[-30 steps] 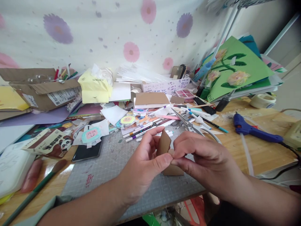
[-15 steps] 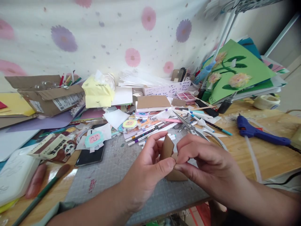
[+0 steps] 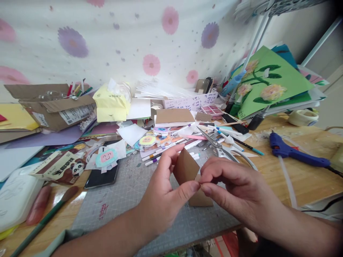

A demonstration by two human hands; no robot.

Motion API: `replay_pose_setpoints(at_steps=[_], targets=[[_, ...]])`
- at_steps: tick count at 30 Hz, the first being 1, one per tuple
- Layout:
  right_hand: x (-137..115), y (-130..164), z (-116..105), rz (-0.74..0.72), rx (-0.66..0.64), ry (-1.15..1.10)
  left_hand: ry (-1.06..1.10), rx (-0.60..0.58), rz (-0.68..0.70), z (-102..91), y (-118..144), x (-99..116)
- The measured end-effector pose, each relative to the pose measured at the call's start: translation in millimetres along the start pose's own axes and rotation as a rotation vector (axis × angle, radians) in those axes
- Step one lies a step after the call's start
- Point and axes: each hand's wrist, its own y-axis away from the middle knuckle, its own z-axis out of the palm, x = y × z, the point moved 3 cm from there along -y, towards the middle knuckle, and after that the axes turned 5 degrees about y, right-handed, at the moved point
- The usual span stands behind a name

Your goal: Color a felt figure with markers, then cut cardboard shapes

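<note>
Between my hands stands a folded piece of brown cardboard (image 3: 187, 165), one panel upright and another lower panel reaching down toward the grey cutting mat (image 3: 118, 210). My left hand (image 3: 167, 192) grips it, fingers behind the upright panel and thumb in front near its lower right corner. Thumb and forefinger of my right hand (image 3: 230, 185) pinch the cardboard's edge right beside my left thumb. The pinched spot itself is mostly covered by fingertips. Just beyond my right hand lie scissors (image 3: 220, 150) with their blades pointing away to the left.
A blue glue gun (image 3: 297, 151) lies on the wooden table to the right. Markers (image 3: 166, 151) and paper cutouts (image 3: 107, 157) are strewn behind my hands. At left are a phone (image 3: 100, 178), a paintbrush (image 3: 45, 217) and a panda-printed box (image 3: 60, 167). An open carton (image 3: 61, 107) stands behind.
My left fingers have shifted a little left, and the upright cardboard panel has turned so more of its face shows. My right hand keeps its pinch in nearly the same place.
</note>
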Motion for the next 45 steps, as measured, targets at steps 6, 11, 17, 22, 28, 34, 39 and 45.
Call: replay_pose_setpoints(at_steps=[6,11,17,22,28,34,39,45], targets=[[29,0,-1,0.406,0.028,-0.283,-0.646,-0.055,0.191,-5.6,-12,7],[38,-4,4,0.473,0.041,-0.391,-0.654,-0.172,0.139,-1.7,-13,2],[64,-9,-15,0.551,-0.030,-0.242,-0.475,-0.151,-0.139,-13.0,-22,-6],[74,-1,-23,0.547,-0.173,-0.103,-0.798,-0.384,-0.161,-4.9,-20,-6],[68,2,-15,0.445,-0.224,0.161,-1.014,-0.435,-0.070,7.9,-10,-18],[64,-2,-6,0.324,-0.242,0.336,-0.993,-0.452,-0.103,7.1,-13,-21],[61,-2,-1,0.273,-0.297,0.350,-0.897,-0.445,-0.130,10.3,-11,-18],[37,-9,-18,0.076,-0.201,0.372,-0.699,-0.399,-0.071,4.3,-13,-12]])
